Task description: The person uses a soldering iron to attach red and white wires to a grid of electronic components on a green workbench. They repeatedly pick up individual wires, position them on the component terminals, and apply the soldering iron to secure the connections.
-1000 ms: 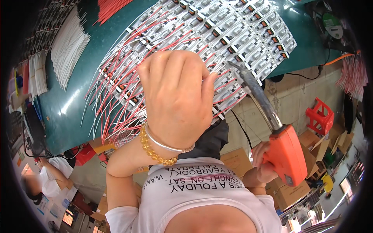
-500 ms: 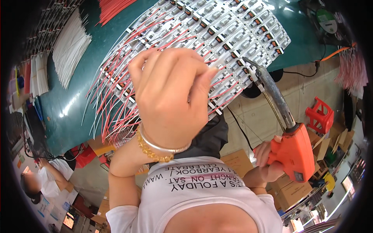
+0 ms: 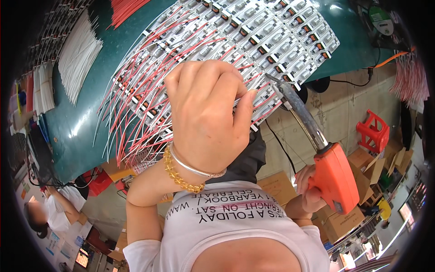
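Shifted leftward since the earlier frame, one soldering gun (image 3: 336,179) now has its tip at the lower-right part of one circuit-board panel (image 3: 274,38), upper centre of the frame. The step in hand looks like heating a wire joint; the next move seems to call for a steady wire and exact tip placement. The right hand (image 3: 308,186) grips the gun's orange handle; the left hand (image 3: 208,109) curls above the panel, thumb near forefinger, and whether it pinches a wire I cannot tell. Red and white wires (image 3: 129,99), too many to count, trail leftward. Upper left, one large white bundle (image 3: 79,59) and one red bundle (image 3: 127,10) lie on one green table (image 3: 77,136); one red stool (image 3: 374,131) is at right
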The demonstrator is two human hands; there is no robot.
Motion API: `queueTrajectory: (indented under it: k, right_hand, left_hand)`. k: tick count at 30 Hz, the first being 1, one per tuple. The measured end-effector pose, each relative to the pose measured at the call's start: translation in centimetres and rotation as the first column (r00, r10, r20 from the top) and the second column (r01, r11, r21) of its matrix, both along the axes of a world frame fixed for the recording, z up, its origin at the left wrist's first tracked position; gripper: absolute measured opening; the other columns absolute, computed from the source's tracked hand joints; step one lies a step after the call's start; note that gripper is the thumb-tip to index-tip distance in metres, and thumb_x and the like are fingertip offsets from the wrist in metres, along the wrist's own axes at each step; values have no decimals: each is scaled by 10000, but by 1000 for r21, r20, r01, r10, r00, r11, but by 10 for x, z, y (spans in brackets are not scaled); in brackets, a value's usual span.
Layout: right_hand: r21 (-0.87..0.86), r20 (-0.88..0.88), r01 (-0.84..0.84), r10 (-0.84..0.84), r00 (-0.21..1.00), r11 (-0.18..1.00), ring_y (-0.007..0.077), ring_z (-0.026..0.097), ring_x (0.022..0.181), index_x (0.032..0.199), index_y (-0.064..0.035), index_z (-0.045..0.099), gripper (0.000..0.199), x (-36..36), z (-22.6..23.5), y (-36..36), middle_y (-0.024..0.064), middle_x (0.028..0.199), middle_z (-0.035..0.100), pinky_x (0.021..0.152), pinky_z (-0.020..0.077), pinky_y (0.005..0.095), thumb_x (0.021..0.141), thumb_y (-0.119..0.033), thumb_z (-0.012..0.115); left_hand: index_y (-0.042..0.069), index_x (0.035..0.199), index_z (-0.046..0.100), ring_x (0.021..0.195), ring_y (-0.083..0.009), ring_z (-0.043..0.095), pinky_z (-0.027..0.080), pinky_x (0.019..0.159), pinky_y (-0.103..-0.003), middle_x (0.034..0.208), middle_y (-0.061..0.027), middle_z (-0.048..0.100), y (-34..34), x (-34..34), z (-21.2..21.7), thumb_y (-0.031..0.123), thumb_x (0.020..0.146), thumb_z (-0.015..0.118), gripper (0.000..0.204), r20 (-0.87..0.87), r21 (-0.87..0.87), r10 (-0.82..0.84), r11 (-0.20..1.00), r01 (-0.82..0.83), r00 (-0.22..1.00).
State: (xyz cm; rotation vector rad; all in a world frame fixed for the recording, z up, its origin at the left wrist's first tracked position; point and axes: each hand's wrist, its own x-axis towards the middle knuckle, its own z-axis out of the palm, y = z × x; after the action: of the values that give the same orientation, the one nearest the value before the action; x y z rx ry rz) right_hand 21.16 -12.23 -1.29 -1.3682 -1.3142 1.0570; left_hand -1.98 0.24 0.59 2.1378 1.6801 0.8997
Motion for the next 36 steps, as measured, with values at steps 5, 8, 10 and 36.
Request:
queueTrajectory:
  k: [5,8,10,36]
  right_hand:
    - [-15,-137,54,-56,989,998,79,395,381,1181,106,460,747,-8,8,4,-39,481,422,419,373,239,848,-555,565]
    - [7,-117,63,-62,991,998,74,393,380,1225,107,437,768,-6,2,1,-41,480,421,415,366,239,854,-554,557]
    - [-11,-134,23,-25,991,1000,73,393,379,1235,104,429,772,-9,7,6,-42,478,421,412,362,239,854,-555,557]
    - [-12,-186,28,-29,982,1000,85,405,385,1229,94,426,783,-12,8,11,-29,482,429,431,377,237,837,-569,570]
  left_hand:
    - [69,719,584,837,-229,535,345,820,-354,849,-43,604,0,0,0,64,714,713,129,0,3,3,1000,-3,1000]
    - [67,722,583,836,-230,535,346,818,-355,848,-43,604,0,0,-1,63,715,711,128,-8,9,-2,1000,2,1000]
    - [66,724,583,834,-230,536,346,817,-355,847,-44,604,0,0,0,61,716,710,127,-13,11,-3,1000,3,1000]
    - [66,725,588,823,-229,542,355,800,-352,837,-46,607,1,-1,0,62,716,710,123,-33,24,1,1000,0,999]
